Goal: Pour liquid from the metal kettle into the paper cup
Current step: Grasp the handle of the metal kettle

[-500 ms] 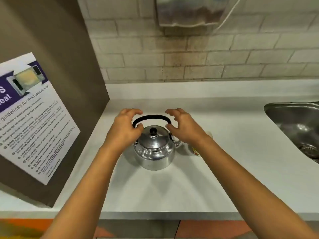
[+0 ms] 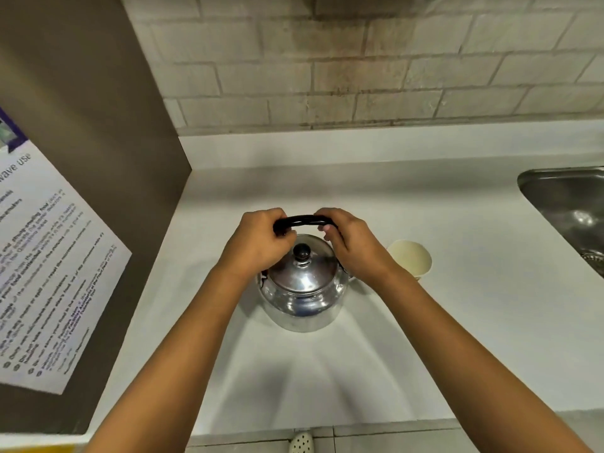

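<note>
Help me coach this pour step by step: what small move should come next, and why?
Probably lift the shiny metal kettle straight up by its black arched handle. Both the left hand and the right hand are closed on that handle, yet the kettle sits on the white counter, and the open cream paper cup stands empty-looking to its right.

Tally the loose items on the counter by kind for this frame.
Metal kettle: 1, both hands on its black handle
Paper cup: 1, right of the kettle
Total: 2
</note>
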### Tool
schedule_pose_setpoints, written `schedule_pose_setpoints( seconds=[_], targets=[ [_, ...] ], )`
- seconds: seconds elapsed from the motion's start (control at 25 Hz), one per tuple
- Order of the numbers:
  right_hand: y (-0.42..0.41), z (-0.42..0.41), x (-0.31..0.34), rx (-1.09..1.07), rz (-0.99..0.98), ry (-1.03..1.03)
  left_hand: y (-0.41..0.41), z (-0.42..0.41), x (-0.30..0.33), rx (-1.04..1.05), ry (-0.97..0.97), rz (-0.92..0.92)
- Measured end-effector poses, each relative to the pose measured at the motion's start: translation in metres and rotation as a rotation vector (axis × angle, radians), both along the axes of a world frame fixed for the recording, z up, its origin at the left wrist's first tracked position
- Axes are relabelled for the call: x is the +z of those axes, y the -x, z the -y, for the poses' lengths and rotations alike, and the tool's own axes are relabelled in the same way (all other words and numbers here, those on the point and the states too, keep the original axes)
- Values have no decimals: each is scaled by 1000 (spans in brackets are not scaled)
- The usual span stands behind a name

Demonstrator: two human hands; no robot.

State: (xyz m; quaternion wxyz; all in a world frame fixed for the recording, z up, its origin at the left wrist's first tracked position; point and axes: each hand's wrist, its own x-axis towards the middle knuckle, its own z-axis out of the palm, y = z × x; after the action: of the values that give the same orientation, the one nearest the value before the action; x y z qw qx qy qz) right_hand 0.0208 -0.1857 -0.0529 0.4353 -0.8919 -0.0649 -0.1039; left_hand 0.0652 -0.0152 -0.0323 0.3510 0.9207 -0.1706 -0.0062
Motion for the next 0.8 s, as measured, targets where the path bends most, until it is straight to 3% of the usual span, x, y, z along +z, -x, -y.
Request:
schedule_pose_setpoints(
  seconds=[0.36, 0.8],
  targets=[
    [1, -8, -11, -47, 115, -65, -12, 9, -2, 102, 162, -181],
    [14, -16, 37, -196, 242, -171, -10, 7, 42, 90, 328, -129]
  ],
)
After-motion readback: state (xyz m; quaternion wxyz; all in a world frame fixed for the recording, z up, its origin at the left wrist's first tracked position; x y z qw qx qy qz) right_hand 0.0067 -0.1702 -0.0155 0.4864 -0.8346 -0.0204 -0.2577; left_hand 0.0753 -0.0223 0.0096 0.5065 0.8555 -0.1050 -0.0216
